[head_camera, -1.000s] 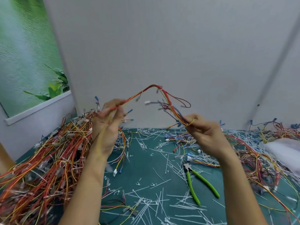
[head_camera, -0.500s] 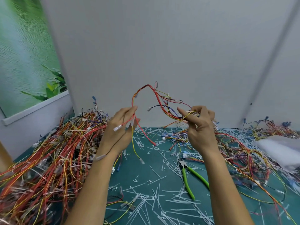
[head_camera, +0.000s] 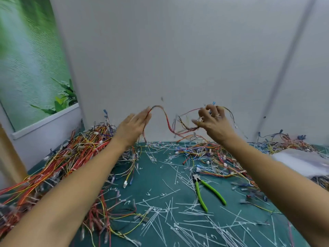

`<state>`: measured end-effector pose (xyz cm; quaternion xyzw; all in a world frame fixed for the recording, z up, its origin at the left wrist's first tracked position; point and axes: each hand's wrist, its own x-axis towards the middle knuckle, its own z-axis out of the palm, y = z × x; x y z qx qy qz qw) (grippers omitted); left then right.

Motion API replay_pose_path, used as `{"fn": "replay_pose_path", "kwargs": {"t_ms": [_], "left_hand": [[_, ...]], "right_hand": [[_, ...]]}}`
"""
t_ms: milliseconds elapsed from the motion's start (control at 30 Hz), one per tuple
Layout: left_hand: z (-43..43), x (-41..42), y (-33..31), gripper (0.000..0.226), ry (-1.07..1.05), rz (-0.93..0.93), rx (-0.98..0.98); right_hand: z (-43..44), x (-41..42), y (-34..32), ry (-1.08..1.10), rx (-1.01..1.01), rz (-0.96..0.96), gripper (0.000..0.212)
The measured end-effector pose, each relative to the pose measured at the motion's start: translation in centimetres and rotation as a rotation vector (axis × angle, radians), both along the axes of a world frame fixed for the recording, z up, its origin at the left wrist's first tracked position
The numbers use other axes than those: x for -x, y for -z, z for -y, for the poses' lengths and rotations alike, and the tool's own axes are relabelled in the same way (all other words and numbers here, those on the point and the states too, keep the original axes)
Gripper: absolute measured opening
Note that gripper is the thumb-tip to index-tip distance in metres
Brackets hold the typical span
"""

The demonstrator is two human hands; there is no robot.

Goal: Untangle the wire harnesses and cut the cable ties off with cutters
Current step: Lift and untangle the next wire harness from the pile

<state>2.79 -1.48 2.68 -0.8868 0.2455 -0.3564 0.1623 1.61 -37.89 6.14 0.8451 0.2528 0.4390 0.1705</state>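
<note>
Both hands are reaching out above the far part of the table. The left hand [head_camera: 132,126] is lying flat and open, fingers extended together, with a red strand of the wire harness [head_camera: 170,124] running over its fingertips and dropping along its far side. The right hand [head_camera: 212,121] is curling its fingers and thumb around the other end of the same harness, gripping a bunch of thin wires. Between the two hands the harness is hanging in mid-air as a loose arch followed by a sag: red and orange leads are dominating, with dark, yellow and blue ones splaying out near the right hand; its fine detail is blurring.

On the green table [head_camera: 153,177], at 4 o'clock from the hands, the cutters [head_camera: 207,192] are lying with bright green handles spread apart and their metal jaws pointing toward 11 o'clock. White cut cable ties [head_camera: 160,209] are littering the surface around and below them. At 8 o'clock from the left hand a large pile of harnesses [head_camera: 58,163], mostly red, orange and yellow, is covering the table edge. At 4 o'clock from the right hand a second tangle of wires [head_camera: 222,157] is spreading rightward, meeting a white sheet [head_camera: 302,161].
</note>
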Motion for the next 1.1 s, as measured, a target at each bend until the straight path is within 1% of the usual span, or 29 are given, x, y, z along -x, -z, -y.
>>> {"fn": "replay_pose_path", "kwargs": {"t_ms": [67, 100, 133, 167, 200, 233, 267, 300, 333, 367, 433, 500, 533, 567, 600, 633, 667, 700, 733, 767, 800, 867, 900, 933, 967, 1000, 1033, 1067, 1100], "left_hand": [[-1.0, -0.3, -0.5, 0.089, -0.088, -0.090, -0.038], [-1.3, -0.2, -0.7, 0.088, -0.113, -0.136, -0.013], [-1.6, -0.2, -0.7, 0.085, -0.120, -0.181, 0.055], [-1.7, -0.1, -0.8, 0.082, -0.116, -0.235, 0.165], [-1.6, 0.2, -0.7, 0.078, -0.100, -0.297, 0.316], [-1.5, 0.4, -0.6, 0.073, -0.070, -0.355, 0.479], [-1.2, 0.4, -0.5, 0.064, -0.022, -0.384, 0.630], [-0.8, 0.4, -0.3, 0.051, 0.018, -0.382, 0.755], [-0.2, 0.6, -0.2, 0.038, 0.035, -0.370, 0.839], [0.6, 0.9, -0.1, 0.030, 0.035, -0.381, 0.891], [2.8, 1.8, 0.0, 0.028, 0.022, -0.454, 0.947], [5.5, 2.8, 0.1, 0.026, 0.053, -0.508, 0.941], [7.1, 3.4, 0.3, 0.023, 0.077, -0.544, 0.925], [8.8, 4.1, 0.4, 0.021, 0.109, -0.594, 0.905], [10.5, 5.0, 0.6, 0.021, 0.151, -0.628, 0.865], [12.2, 5.8, 0.8, 0.022, 0.199, -0.629, 0.810], [13.9, 6.5, 0.9, 0.023, 0.246, -0.587, 0.731], [15.7, 7.2, 1.0, 0.023, 0.291, -0.517, 0.635], [17.4, 7.9, 1.1, 0.024, 0.328, -0.439, 0.523], [19.0, 8.7, 1.2, 0.025, 0.357, -0.402, 0.411], [20.5, 9.4, 1.4, 0.028, 0.377, -0.377, 0.261], [23.0, 10.7, 2.2, 0.035, 0.405, -0.296, -0.168], [24.2, 11.5, 2.4, 0.038, 0.425, -0.277, -0.384], [25.2, 12.1, 2.6, 0.040, 0.437, -0.290, -0.551], [26.2, 12.6, 2.6, 0.040, 0.425, -0.338, -0.675], [26.8, 13.1, 2.5, 0.039, 0.407, -0.412, -0.745], [26.9, 13.5, 2.5, 0.039, 0.417, -0.497, -0.754], [26.7, 13.7, 2.8, 0.037, 0.453, -0.564, -0.707], [25.8, 13.9, 3.3, 0.035, 0.505, -0.611, -0.603]], "right_hand": [[0.8, 0.1, -0.3, 0.171, 0.034, -0.102, 0.056], [1.1, 0.0, -0.6, 0.258, 0.002, -0.219, 0.049], [1.3, 0.1, -1.2, 0.305, -0.077, -0.369, 0.041], [1.4, 0.2, -2.0, 0.311, -0.198, -0.555, 0.033], [1.5, 0.3, -2.8, 0.280, -0.348, -0.740, 0.027], [1.7, 0.4, -3.5, 0.219, -0.502, -0.863, 0.023], [1.9, 0.4, -4.1, 0.159, -0.622, -0.909, 0.020], [2.0, 0.4, -4.8, 0.109, -0.737, -0.922, 0.019], [2.0, 0.3, -5.4, 0.058, -0.883, -0.926, 0.022], [1.9, 0.2, -6.0, 0.002, -1.057, -0.926, 0.025], [1.2, -0.1, -7.1, -0.088, -1.376, -0.883, 0.029], [0.2, -0.4, -8.4, -0.153, -1.608, -0.817, 0.031], [-0.5, -0.5, -8.9, -0.207, -1.698, -0.788, 0.040], [-1.2, -0.6, -9.2, -0.275, -1.774, -0.782, 0.054], [-1.8, -0.8, -9.5, -0.341, -1.833, -0.786, 0.065], [-2.4, -0.9, -9.6, -0.372, -1.846, -0.781, 0.071], [-3.0, -1.0, -9.7, -0.348, -1.805, -0.755, 0.072], [-3.5, -1.3, -9.6, -0.276, -1.729, -0.702, 0.068], [-4.0, -1.6, -9.4, -0.180, -1.624, -0.636, 0.064], [-4.6, -1.7, -9.2, -0.078, -1.492, -0.575, 0.058], [-5.3, -1.7, -8.9, 0.019, -1.333, -0.518, 0.052], [-6.4, -1.6, -7.2, 0.104, -1.003, -0.407, 0.042], [-6.9, -1.5, -5.8, 0.092, -0.873, -0.380, 0.043], [-7.0, -1.3, -4.0, 0.090, -0.751, -0.377, 0.047], [-6.7, -1.2, -2.1, 0.117, -0.624, -0.385, 0.053], [-5.9, -1.0, -0.2, 0.165, -0.504, -0.410, 0.055], [-4.7, -0.9, 1.6, 0.229, -0.400, -0.452, 0.053], [-3.4, -0.7, 3.3, 0.314, -0.325, -0.508, 0.049], [-2.0, -0.5, 4.8, 0.415, -0.282, -0.571, 0.044]]}}
